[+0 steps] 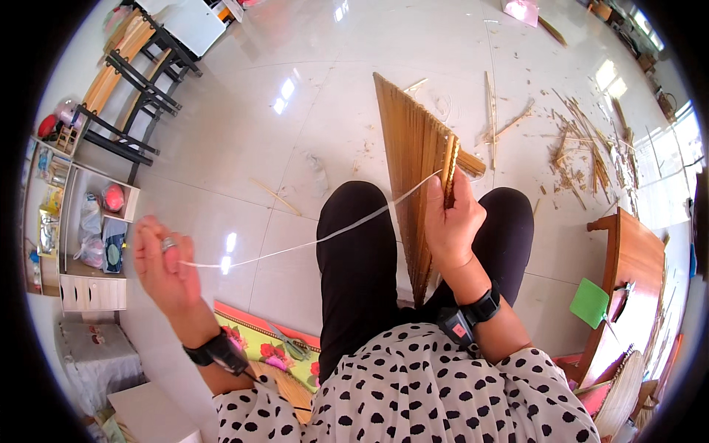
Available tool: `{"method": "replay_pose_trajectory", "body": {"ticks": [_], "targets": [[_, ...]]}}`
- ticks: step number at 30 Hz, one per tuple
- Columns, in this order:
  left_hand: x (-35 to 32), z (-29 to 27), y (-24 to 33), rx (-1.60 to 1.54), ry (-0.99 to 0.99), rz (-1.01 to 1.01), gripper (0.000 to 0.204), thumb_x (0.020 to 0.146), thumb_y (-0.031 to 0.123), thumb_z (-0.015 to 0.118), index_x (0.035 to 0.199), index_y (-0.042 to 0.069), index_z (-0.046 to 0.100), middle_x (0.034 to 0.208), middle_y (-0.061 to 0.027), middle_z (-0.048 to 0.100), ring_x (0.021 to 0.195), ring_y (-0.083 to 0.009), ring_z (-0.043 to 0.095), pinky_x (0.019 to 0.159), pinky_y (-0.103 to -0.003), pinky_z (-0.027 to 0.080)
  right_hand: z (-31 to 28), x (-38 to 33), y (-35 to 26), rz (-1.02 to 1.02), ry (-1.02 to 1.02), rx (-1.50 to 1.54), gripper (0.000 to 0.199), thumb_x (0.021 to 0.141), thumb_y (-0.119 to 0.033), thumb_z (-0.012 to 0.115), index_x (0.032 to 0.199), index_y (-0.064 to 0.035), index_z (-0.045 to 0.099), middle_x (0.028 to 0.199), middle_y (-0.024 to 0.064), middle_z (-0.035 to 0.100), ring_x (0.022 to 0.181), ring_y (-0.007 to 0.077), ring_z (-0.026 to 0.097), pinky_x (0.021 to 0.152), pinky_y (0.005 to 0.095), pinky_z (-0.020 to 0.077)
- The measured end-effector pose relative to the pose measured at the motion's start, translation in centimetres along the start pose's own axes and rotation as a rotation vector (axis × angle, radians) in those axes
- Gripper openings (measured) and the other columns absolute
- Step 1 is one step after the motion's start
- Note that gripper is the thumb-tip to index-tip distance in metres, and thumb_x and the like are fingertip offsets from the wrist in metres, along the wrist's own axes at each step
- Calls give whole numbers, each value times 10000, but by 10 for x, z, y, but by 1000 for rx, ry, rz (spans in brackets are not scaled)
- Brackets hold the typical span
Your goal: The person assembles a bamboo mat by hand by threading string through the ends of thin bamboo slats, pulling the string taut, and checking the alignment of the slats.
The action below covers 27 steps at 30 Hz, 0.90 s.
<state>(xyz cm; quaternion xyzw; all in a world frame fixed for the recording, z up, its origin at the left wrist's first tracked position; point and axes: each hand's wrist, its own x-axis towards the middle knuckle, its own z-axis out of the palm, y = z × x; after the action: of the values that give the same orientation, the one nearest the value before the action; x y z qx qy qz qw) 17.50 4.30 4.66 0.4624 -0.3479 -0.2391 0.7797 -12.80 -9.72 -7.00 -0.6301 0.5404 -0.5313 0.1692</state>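
Note:
Between my knees stands a tapering, fan-shaped piece of brown stalks (402, 148), set side by side, its narrow tip pointing down toward my lap. My right hand (456, 221) is closed around its upper right edge, where a pale binding shows along the rim. From that edge a white cord (354, 224) sags across my left thigh to the left. Out to the left, my left hand (168, 262) pinches the cord's other end, with a ring on one finger. The stalk ends under my right palm are hidden.
Scissors (290, 342) lie on a floral cloth (258, 336) to my left. Loose stalks and scraps (583, 148) litter the floor at the far right. A wooden stool (628, 255) with a green fly swatter (589, 303) stands at right; shelves (96, 236) line the left.

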Motion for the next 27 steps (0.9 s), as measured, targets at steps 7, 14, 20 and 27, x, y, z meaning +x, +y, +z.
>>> {"method": "replay_pose_trajectory", "body": {"ticks": [7,14,20,27], "targets": [[12,-66,13,34,34,-14,154,1020,141,484,988,11,559,784,21,526,453,-9,266,423,-196,214,-9,4,3,18,12,-30,246,903,-115,636,1107,15,593,644,135,598,521,217,611,511,287,482],[8,-98,-13,84,-6,-108,147,1010,154,517,992,21,576,640,32,421,468,-16,268,407,-187,197,-9,7,10,50,29,-35,131,925,-125,610,879,-15,556,577,134,476,460,200,367,454,305,384],[21,-73,-47,129,304,-12,118,998,109,511,1016,29,597,681,49,437,511,-21,338,438,-182,246,-4,2,9,78,-73,5,186,942,-144,604,836,-2,545,567,17,424,552,58,347,479,247,331],[-30,72,-68,559,-498,59,161,895,15,587,1030,49,666,647,7,515,543,-64,497,468,-227,379,-4,-6,-3,41,-62,-18,117,900,-110,639,907,-4,590,599,72,482,518,86,409,491,255,393]]}}
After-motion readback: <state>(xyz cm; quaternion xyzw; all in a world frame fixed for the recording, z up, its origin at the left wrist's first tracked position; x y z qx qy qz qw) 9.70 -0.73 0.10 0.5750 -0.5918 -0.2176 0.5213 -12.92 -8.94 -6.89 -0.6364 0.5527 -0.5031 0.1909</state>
